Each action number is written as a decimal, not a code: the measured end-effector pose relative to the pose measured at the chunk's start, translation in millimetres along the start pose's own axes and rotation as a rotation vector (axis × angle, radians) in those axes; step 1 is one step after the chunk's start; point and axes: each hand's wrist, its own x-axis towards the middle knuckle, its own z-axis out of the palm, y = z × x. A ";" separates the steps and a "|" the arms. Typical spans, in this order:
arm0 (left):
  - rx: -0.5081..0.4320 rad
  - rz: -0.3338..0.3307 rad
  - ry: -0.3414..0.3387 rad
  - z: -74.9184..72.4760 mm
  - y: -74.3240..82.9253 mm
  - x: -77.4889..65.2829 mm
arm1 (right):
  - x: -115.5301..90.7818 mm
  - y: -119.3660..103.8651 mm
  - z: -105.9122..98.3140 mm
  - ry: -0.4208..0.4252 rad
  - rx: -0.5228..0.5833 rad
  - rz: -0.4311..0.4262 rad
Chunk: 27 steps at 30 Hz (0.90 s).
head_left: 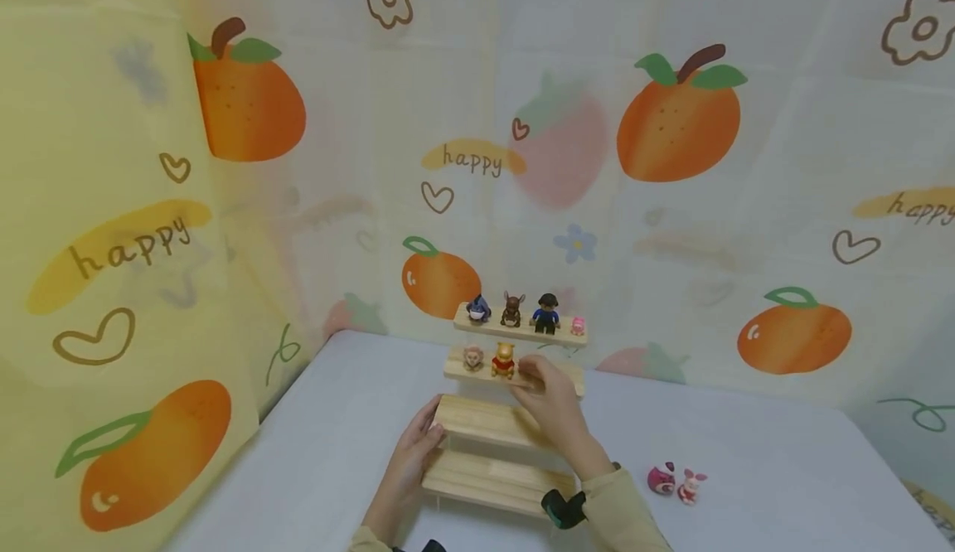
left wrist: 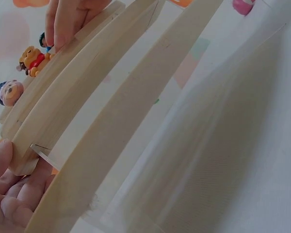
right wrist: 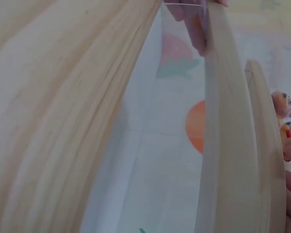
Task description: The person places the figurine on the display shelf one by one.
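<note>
A four-tier wooden display stand (head_left: 492, 423) stands on the white table. My left hand (head_left: 418, 444) grips the left end of its third tier from the top, thumb above and fingers beneath in the left wrist view. My right hand (head_left: 555, 399) is at the second tier, its fingers bent just right of a yellow bear figurine (head_left: 503, 361) in a red shirt. Whether those fingers pinch anything is hidden. Left of the bear sits a small pinkish-brown figurine (head_left: 473, 359). The top tier bears a blue donkey (head_left: 478, 310), a brown big-eared figurine (head_left: 511, 312), a blue-clad doll (head_left: 546, 316) and a pink figurine (head_left: 578, 326).
On the table (head_left: 746, 444) to the right of the stand, a magenta figurine (head_left: 661, 479) and a pink piglet figurine (head_left: 690, 487) lie close together. A fruit-printed cloth (head_left: 522, 55) hangs behind the table and along its left side.
</note>
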 end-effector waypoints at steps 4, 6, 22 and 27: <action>0.009 0.030 0.002 -1.3 2.0 1.9 | -4.2 -0.8 -7.8 0.004 -0.040 -0.055; 0.006 0.032 -0.005 -1.7 2.6 2.4 | -8.5 -0.1 -12.8 0.012 -0.107 -0.094; 0.034 0.017 -0.032 -0.6 0.1 0.3 | -34.9 7.9 -52.9 0.213 -0.173 -0.147; 0.075 0.031 -0.056 -2.7 -0.9 0.7 | -45.5 17.5 -76.1 0.229 -0.136 -0.036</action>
